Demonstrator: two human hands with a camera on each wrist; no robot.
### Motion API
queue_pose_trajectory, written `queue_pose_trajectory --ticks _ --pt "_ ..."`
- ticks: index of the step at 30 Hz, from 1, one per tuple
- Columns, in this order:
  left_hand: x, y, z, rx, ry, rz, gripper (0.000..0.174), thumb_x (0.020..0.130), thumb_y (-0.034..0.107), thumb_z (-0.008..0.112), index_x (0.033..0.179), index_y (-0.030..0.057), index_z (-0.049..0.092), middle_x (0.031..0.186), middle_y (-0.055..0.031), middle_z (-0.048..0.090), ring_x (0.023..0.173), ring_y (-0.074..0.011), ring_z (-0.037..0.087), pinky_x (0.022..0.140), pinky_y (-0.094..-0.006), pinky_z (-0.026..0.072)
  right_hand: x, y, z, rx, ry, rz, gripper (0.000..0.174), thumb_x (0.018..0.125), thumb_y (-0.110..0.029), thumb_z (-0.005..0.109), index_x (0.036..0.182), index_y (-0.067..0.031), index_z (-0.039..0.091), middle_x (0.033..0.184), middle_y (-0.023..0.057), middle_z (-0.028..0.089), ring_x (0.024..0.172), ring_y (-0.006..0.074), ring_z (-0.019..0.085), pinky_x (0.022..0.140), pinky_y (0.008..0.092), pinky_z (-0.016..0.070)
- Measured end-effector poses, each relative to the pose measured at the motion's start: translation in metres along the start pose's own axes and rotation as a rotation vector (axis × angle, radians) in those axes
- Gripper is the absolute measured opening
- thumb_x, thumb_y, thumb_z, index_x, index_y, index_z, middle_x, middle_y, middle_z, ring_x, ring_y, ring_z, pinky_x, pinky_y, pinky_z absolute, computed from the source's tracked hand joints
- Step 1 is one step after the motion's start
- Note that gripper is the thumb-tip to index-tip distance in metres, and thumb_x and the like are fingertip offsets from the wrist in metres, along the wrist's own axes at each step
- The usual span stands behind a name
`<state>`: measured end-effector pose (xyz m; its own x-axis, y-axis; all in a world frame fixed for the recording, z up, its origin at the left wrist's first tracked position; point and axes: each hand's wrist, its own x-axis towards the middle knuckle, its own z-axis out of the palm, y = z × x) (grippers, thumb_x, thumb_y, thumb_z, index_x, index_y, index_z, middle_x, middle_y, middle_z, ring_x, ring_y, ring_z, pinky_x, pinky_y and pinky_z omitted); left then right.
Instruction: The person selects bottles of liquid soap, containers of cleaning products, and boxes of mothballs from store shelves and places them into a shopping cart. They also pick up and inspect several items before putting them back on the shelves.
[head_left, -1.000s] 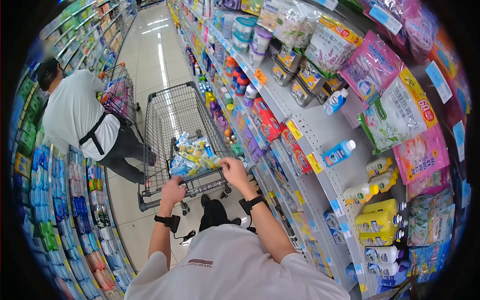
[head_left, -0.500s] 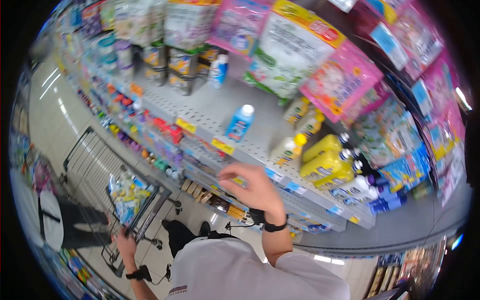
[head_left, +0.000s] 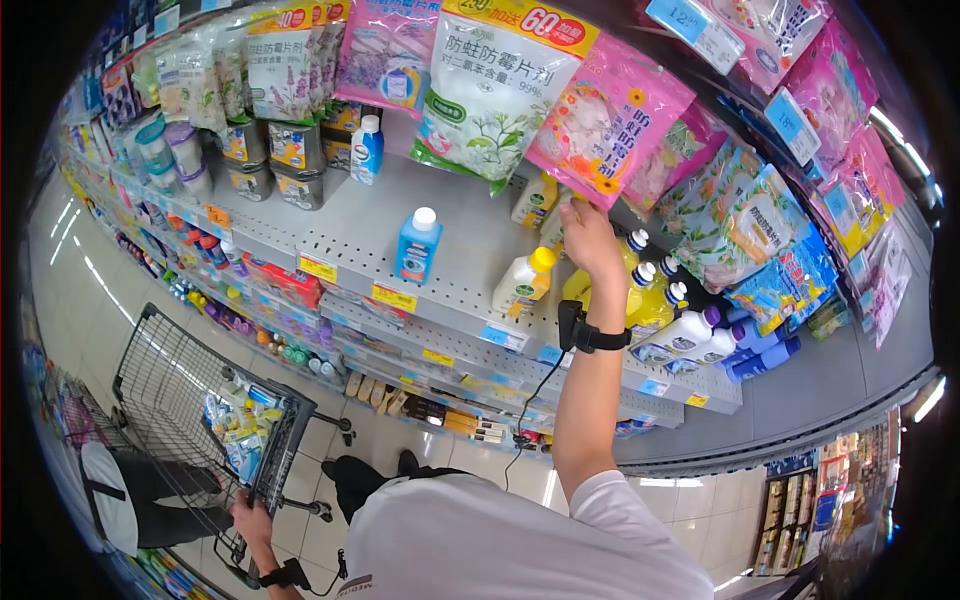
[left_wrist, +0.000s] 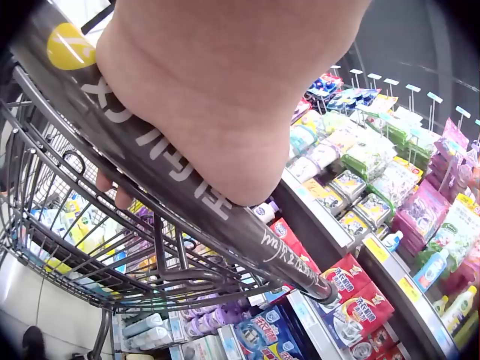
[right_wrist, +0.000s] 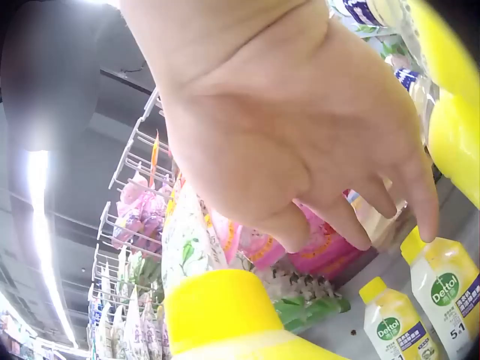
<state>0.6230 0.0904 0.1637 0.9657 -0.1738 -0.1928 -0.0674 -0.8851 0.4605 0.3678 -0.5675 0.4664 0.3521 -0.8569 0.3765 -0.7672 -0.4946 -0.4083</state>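
My left hand (head_left: 252, 522) grips the handle (left_wrist: 172, 161) of the shopping cart, with fingertips curling out beneath the bar in the left wrist view. At the shelf, my right hand (right_wrist: 300, 127) reaches among yellow-capped Dettol bottles (right_wrist: 446, 296). Its fingers are spread and slightly bent, and one fingertip is right at a yellow cap (right_wrist: 412, 244). Another yellow cap (right_wrist: 225, 307) shows large below the palm. In the head view a Dettol bottle (head_left: 522, 285) stands at the shelf's front, left of the hand.
A blue bottle (head_left: 417, 250) stands farther left. Yellow jugs (head_left: 655, 310) stand right of my hand, under hanging pink bags (head_left: 610, 120). The cart (head_left: 165, 370) holds several packaged goods (head_left: 245, 425). Another person (head_left: 150, 500) is beyond it.
My view has turned right toward the shelf. The right hand has left the cart and moved across to the Dettol bottles; the left hand stays on the cart handle.
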Motion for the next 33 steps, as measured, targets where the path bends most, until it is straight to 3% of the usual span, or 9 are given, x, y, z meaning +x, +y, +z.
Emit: queue_pose_trajectory --ticks 7,11,13,16,20,22,28,32,33 --pt "-0.002 0.001 0.001 -0.040 0.069 0.074 0.034 0.084 0.012 0.063 0.117 0.0058 0.062 0.109 -0.0255 0.069 0.106 -0.0469 0.065 0.092 -0.0501 0.0502 0.029 0.018 0.014 0.078 -0.069 0.051 0.050 0.096 -0.019 0.052 0.144 -0.0019 0.054 0.149 0.0291 0.050 0.138 0.0436 0.047 0.114 0.0440 0.0396" --pt "-0.002 0.002 0.000 -0.042 0.034 0.023 0.035 0.084 0.011 0.063 0.117 0.0023 0.064 0.110 -0.0262 0.069 0.108 -0.0461 0.064 0.093 -0.0493 0.0496 0.039 0.023 0.025 0.097 -0.116 0.113 0.053 0.091 -0.011 0.051 0.141 0.0045 0.055 0.144 0.0315 0.053 0.138 0.0416 0.049 0.114 0.0410 0.0397" --pt "-0.002 0.004 -0.001 -0.061 0.027 0.017 0.036 0.084 0.011 0.063 0.118 0.0009 0.064 0.111 -0.0265 0.069 0.109 -0.0462 0.064 0.094 -0.0493 0.0493 0.042 0.027 0.035 0.103 -0.017 0.136 0.050 0.092 -0.012 0.054 0.139 0.0053 0.057 0.136 0.0306 0.060 0.127 0.0405 0.059 0.087 0.0421 0.0596" --pt "-0.003 0.006 0.000 -0.036 0.049 0.009 0.036 0.084 0.011 0.062 0.119 0.0007 0.065 0.112 -0.0264 0.068 0.109 -0.0459 0.064 0.094 -0.0495 0.0492 0.052 0.039 0.046 0.115 -0.037 0.187 0.048 0.089 -0.005 0.056 0.136 0.0031 0.061 0.127 0.0290 0.066 0.111 0.0409 0.068 0.073 0.0403 0.0626" --pt "-0.005 0.013 -0.006 -0.049 0.015 0.027 0.037 0.084 0.010 0.061 0.119 0.0009 0.065 0.111 -0.0259 0.069 0.107 -0.0448 0.065 0.094 -0.0489 0.0496 0.057 0.054 0.046 0.053 -0.113 0.201 0.044 0.086 -0.002 0.057 0.129 -0.0006 0.068 0.121 0.0287 0.069 0.092 0.0392 0.074 0.077 0.0407 0.0624" --pt "-0.005 0.011 -0.006 -0.080 0.010 0.020 0.038 0.083 0.010 0.062 0.120 0.0007 0.065 0.110 -0.0254 0.070 0.106 -0.0437 0.066 0.094 -0.0482 0.0501 0.052 0.050 0.042 -0.059 -0.066 0.085 0.041 0.081 0.002 0.060 0.119 -0.0029 0.074 0.114 0.0277 0.071 0.080 0.0376 0.076 0.078 0.0403 0.0619" --pt "-0.003 0.006 -0.003 -0.061 0.033 0.025 0.037 0.083 0.011 0.062 0.119 0.0005 0.065 0.111 -0.0257 0.070 0.108 -0.0438 0.066 0.095 -0.0480 0.0499 0.033 0.023 0.027 -0.040 0.006 0.188 0.035 0.074 0.005 0.065 0.107 -0.0023 0.077 0.103 0.0252 0.074 0.087 0.0391 0.075 0.081 0.0404 0.0614" --pt "-0.004 0.007 -0.003 -0.039 0.042 0.028 0.036 0.084 0.011 0.062 0.119 0.0006 0.065 0.110 -0.0263 0.070 0.107 -0.0446 0.065 0.094 -0.0484 0.0499 0.015 0.017 0.021 -0.033 0.096 0.135 0.034 0.073 0.004 0.069 0.105 -0.0019 0.078 0.102 0.0267 0.074 0.087 0.0395 0.076 0.079 0.0409 0.0618" --pt "-0.006 0.013 -0.005 -0.036 0.040 0.023 0.036 0.084 0.011 0.062 0.118 0.0006 0.065 0.110 -0.0265 0.070 0.107 -0.0450 0.066 0.093 -0.0487 0.0500 0.010 0.012 0.019 0.057 0.121 0.165 0.036 0.073 0.004 0.072 0.108 -0.0023 0.077 0.103 0.0265 0.074 0.094 0.0397 0.074 0.083 0.0416 0.0598"
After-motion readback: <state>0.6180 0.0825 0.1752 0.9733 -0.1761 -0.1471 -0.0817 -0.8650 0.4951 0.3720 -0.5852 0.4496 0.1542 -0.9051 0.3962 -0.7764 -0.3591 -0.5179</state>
